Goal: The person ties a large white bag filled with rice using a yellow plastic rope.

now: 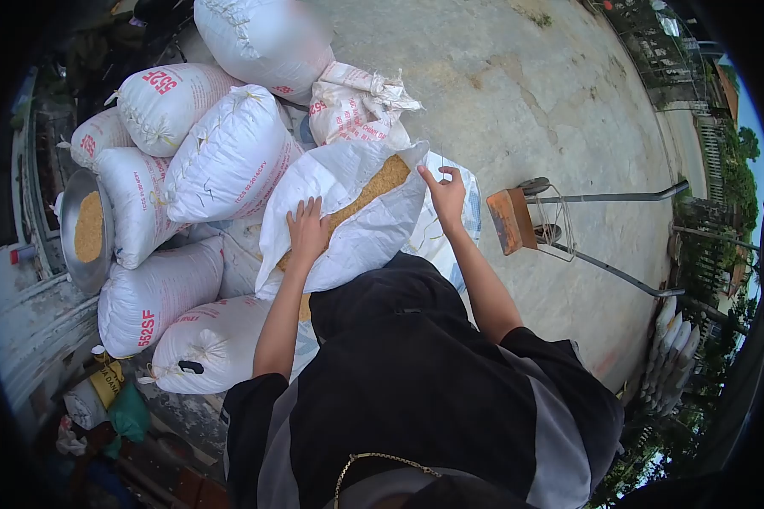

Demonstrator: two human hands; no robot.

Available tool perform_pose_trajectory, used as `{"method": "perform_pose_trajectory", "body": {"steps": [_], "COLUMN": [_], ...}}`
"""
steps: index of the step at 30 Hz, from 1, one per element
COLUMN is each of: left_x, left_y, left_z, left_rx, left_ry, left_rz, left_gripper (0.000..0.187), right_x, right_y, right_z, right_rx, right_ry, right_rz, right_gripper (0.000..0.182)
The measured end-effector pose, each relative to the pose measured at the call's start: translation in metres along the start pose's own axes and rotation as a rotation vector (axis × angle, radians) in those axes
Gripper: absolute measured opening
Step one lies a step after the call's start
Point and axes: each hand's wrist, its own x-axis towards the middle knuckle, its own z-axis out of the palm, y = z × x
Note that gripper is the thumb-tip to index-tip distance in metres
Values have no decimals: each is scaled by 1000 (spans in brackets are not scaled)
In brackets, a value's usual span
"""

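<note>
An open white woven sack [390,225] lies in front of me, with yellow-brown grain [373,193] showing along its long mouth. My left hand [310,231] rests on the sack beside the opening, fingers spread and partly over the grain. At the other end of the mouth, my right hand [446,193] is at the sack's rim, its fingers curled round a thin needle-like object that points away from me. The thumb of that hand is against or very near the rim; contact is hard to tell.
Several filled white sacks [227,153] are piled at the left and beyond. A metal basin [70,229] with grain stands at the far left. On the concrete floor [560,93] at the right is a hand cart [511,222] with long handles. More sacks [671,349] stand farther right.
</note>
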Motion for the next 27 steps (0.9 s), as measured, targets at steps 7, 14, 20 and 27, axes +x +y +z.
{"method": "perform_pose_trajectory", "body": {"steps": [7, 14, 20, 27], "left_x": [84, 105, 84, 79], "left_y": [103, 131, 129, 137], "left_z": [25, 55, 65, 50], "left_rx": [-171, -263, -375, -391], "left_ry": [358, 641, 548, 498], "left_rz": [168, 106, 74, -20], "left_gripper": [95, 30, 28, 23], "right_x": [41, 63, 73, 85], "right_y": [-1, -1, 2, 5], "right_z": [31, 9, 12, 7], "right_rx": [-307, -223, 25, -20], "right_ry": [-225, -334, -529, -556], "right_rz": [-16, -223, -273, -301], "right_gripper": [50, 31, 29, 26]}}
